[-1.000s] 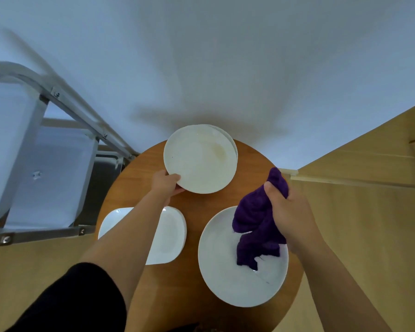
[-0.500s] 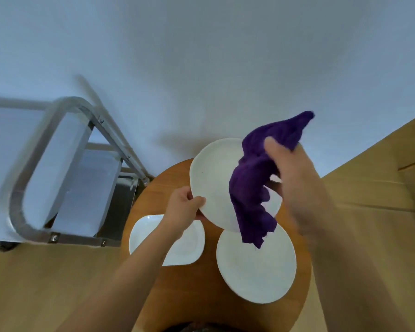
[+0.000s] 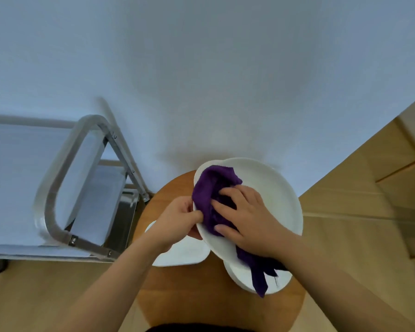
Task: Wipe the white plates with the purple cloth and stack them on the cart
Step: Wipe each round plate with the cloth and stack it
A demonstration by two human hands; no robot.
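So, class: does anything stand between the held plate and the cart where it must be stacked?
Nothing visible does. The plate is held above the table, and the cart stands to its left with open space between.

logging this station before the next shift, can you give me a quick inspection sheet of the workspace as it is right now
surface: round wooden table, holding plates.
job's things: held plate lifted and tilted, purple cloth pressed on it, one end hanging over the round plate below; squarish plate lies on the table's left; cart stands left of the table, no plates seen on it.
clutter: nothing seen.
grippers: left hand grips the held plate's near-left rim; right hand presses the cloth with spread fingers.
cables: nothing seen.
surroundings: pale wall behind, wooden floor around.
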